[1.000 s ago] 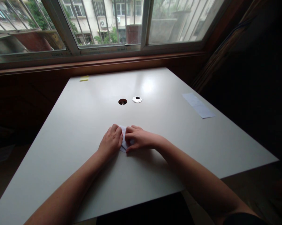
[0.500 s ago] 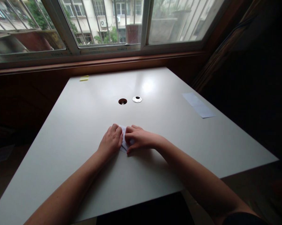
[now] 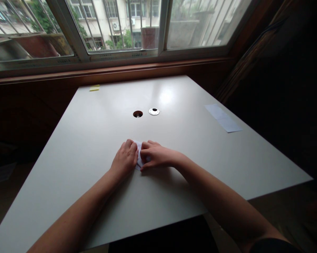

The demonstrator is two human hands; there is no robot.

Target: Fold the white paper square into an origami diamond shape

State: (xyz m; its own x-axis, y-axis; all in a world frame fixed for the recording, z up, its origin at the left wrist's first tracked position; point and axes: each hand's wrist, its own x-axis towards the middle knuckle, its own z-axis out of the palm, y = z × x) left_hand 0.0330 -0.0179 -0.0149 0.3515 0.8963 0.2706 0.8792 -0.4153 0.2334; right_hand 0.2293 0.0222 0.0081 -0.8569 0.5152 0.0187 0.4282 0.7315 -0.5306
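Observation:
A small folded piece of white paper [image 3: 139, 161] lies on the white table [image 3: 90, 140], mostly covered by both hands. My left hand [image 3: 124, 159] rests on its left part with the fingers curled down onto it. My right hand [image 3: 155, 156] presses on its right part, fingers bent and pinched against the paper. The two hands touch each other over the paper, and only a narrow strip of it shows between them.
A long white paper strip [image 3: 223, 118] lies at the table's right side. A round hole [image 3: 137, 114] and a metal-ringed hole [image 3: 154, 111] sit mid-table. A yellow sticky note [image 3: 94, 88] lies at the far left corner. Windows stand behind; dark floor surrounds.

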